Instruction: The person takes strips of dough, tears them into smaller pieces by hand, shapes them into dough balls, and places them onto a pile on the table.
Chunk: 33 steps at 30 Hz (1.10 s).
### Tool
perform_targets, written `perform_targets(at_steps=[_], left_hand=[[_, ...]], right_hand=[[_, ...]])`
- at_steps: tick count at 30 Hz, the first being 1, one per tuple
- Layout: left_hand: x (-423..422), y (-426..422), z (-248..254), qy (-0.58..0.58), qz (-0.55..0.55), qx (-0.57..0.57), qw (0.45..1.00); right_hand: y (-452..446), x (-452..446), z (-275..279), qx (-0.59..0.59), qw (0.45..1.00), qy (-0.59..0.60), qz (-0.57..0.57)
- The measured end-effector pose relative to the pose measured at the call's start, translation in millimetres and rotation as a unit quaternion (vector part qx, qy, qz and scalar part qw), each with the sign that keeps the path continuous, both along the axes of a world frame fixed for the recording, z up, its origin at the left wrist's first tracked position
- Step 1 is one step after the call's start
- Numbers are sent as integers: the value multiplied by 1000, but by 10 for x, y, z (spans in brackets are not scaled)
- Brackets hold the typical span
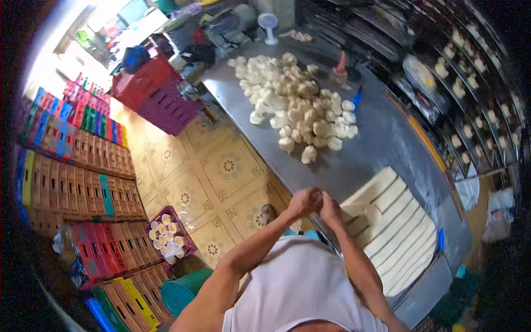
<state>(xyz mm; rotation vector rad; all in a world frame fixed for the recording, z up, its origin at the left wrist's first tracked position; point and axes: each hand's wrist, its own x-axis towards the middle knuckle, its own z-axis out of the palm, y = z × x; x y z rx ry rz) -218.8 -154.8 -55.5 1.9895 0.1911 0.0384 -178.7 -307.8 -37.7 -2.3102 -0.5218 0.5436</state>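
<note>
My left hand [304, 202] and my right hand [330, 210] are pressed together above the near edge of the metal table [271, 149]. Their fingers are curled in, and whatever lies between them is hidden. Just right of my right hand lies a flat sheet of pale dough [404, 235], cut into long strips, with a few short cut pieces at its near left corner. Farther up the table sits a heaped pile of pale dough lumps [301, 105], apart from both hands.
A pink-tipped bottle [340, 72] and a blue-handled tool [357, 98] lie beyond the pile. Racks with trays of dough pieces [459, 88] line the right. Stacked crates [83, 193] fill the left, with a crate of cups [170, 235] on the tiled floor.
</note>
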Motion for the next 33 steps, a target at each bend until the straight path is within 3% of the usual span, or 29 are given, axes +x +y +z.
perform_targets(at_steps=[1,3,4,6,7,8,10,11,13,17,19,20,22,23,25,26,27,29,30,31,32,33], left_hand=[[-28,-4,59,-64,9,52,997],[10,-10,-258,-42,-45,-18,998],[4,-1,-269,22,-63,-86,994],[-29,-4,-174,44,-43,-29,998],[-1,-7,-44,71,-32,22,997],[-40,-65,271,46,9,-19,999],[34,-15,306,41,21,17,999],[112,17,279,36,34,54,997],[196,12,202,44,51,67,995],[363,-61,119,102,87,60,989],[411,39,79,70,110,82,988],[488,138,-8,79,113,140,980],[718,394,-440,8,174,92,980],[823,482,-140,3,170,96,981],[650,614,661,-301,125,225,918],[591,633,607,-297,122,235,917],[501,582,412,-196,9,158,968],[413,360,-338,54,-170,-54,982],[270,103,-202,81,-154,-264,949],[321,-74,-851,43,-203,-328,922],[276,-103,-666,106,-170,-177,964],[133,-166,-483,67,-102,-186,975]], right_hand=[[5,21,24,11,1000,-8,13],[-10,-22,174,-28,999,37,-7],[-18,-82,266,-21,999,29,4],[-61,-225,410,39,975,-220,-5],[-65,-150,358,43,973,-229,1],[-51,-65,216,72,989,-132,4],[-16,-2,-430,57,996,23,-61],[70,41,-221,58,996,18,-59],[141,141,198,-60,998,-21,17],[30,178,245,-143,987,-59,52],[88,44,686,13,992,-78,94],[176,13,723,14,993,-73,96],[245,70,810,129,922,-162,326],[218,173,792,131,922,-168,322],[195,345,469,150,987,-61,-10],[107,456,-397,223,966,1,-132],[55,398,-73,144,983,-98,-48],[-45,186,-22,105,993,22,54],[-126,127,17,102,993,19,53],[-177,61,82,75,990,-86,85],[-183,18,155,48,974,-190,116],[-215,-28,237,47,974,-188,118]])
